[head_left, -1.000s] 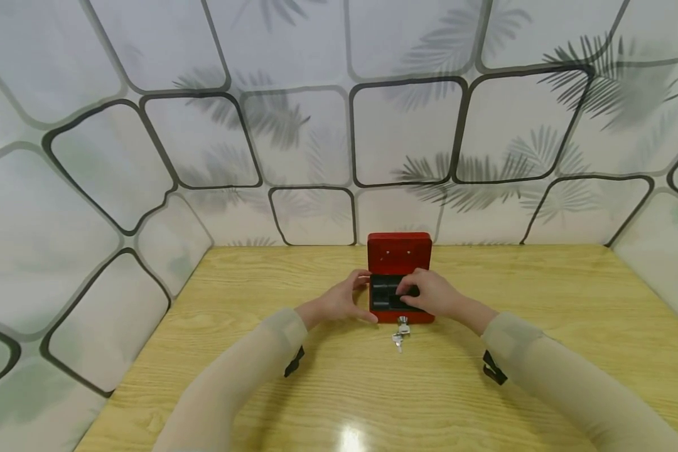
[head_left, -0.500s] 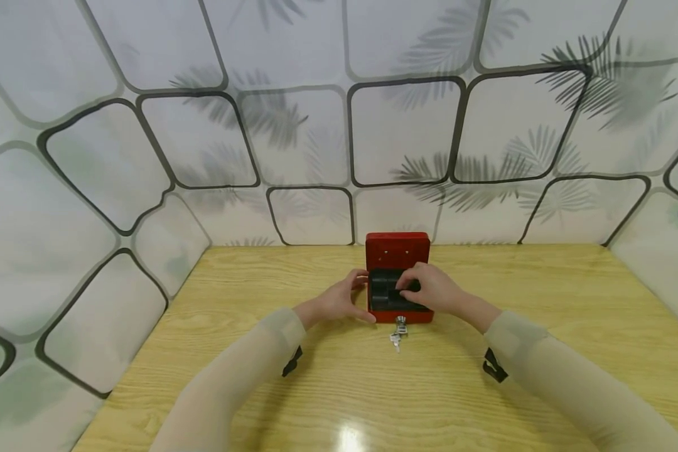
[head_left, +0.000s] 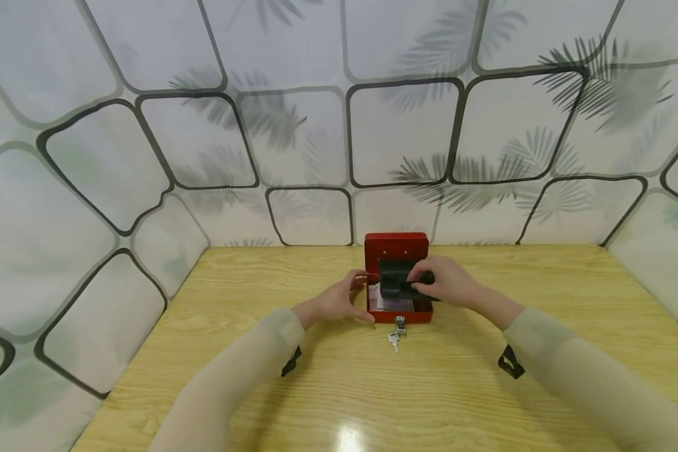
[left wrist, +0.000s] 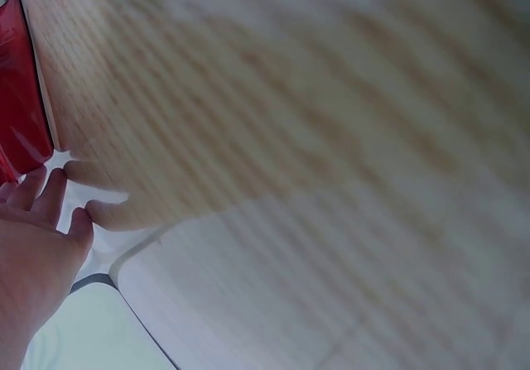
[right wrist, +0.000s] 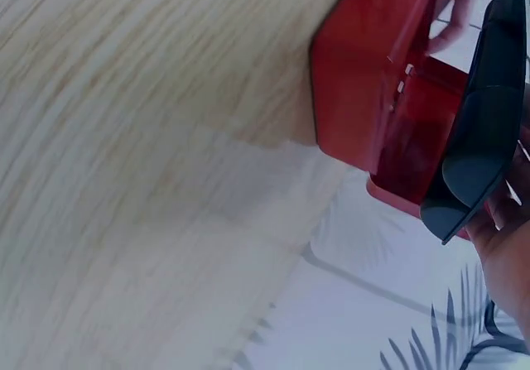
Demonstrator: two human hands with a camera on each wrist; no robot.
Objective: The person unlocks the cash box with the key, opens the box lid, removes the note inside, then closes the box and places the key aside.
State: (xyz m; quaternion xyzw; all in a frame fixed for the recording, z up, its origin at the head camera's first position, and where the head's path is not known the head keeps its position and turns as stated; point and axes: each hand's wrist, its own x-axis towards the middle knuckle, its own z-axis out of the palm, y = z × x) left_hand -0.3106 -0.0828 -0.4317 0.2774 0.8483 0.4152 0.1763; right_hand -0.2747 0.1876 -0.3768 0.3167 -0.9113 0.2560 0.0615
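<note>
A small red cash box [head_left: 419,317] stands on the table with its lid [head_left: 395,243] raised. My right hand [head_left: 451,282] pinches a black coin tray [head_left: 393,280] and holds it tilted over the box. In the right wrist view the tray [right wrist: 489,113] shows its rounded compartments from the end. Under it, pinkish banknotes [head_left: 394,305] lie in the box. My left hand [head_left: 339,300] rests at the box's left side, thumb by the front corner. In the left wrist view its fingertips [left wrist: 55,180] are right at the red wall.
A silver key [head_left: 394,339] hangs from the lock [head_left: 400,321] on the box front and lies over the wooden table [head_left: 328,389]. Behind the table rises a white patterned curtain [head_left: 311,144], which also runs down both sides.
The black tray has come up out of the box in my right hand and moved back and slightly right, uncovering the banknotes. My left hand has stayed at the box's side.
</note>
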